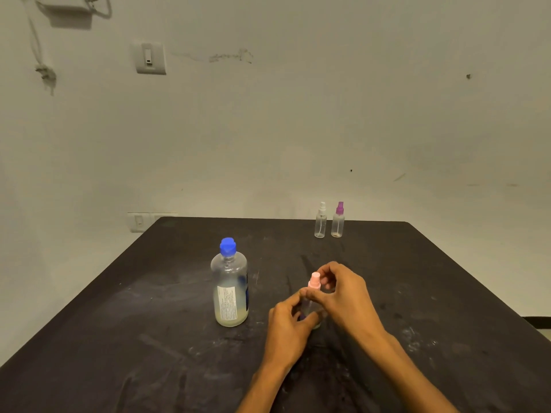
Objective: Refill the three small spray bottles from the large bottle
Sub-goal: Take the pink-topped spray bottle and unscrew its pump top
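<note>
Gripping pink-capped spray bottle [313, 293]: left hand [287, 320] round body, right hand [343, 293] pinching cap.

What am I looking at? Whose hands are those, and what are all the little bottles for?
This is one picture from a camera worn on a person's head, so you see their own two hands from above. The left hand holds the clear body of a small spray bottle, and the right hand pinches its pink top. Beside them on the dark table stands a large bottle with a blue cap, still closed. Farther back, two more small spray bottles stand side by side: one with a clear top, one with a purple top. The person means to fill the small ones from the big one.
</note>
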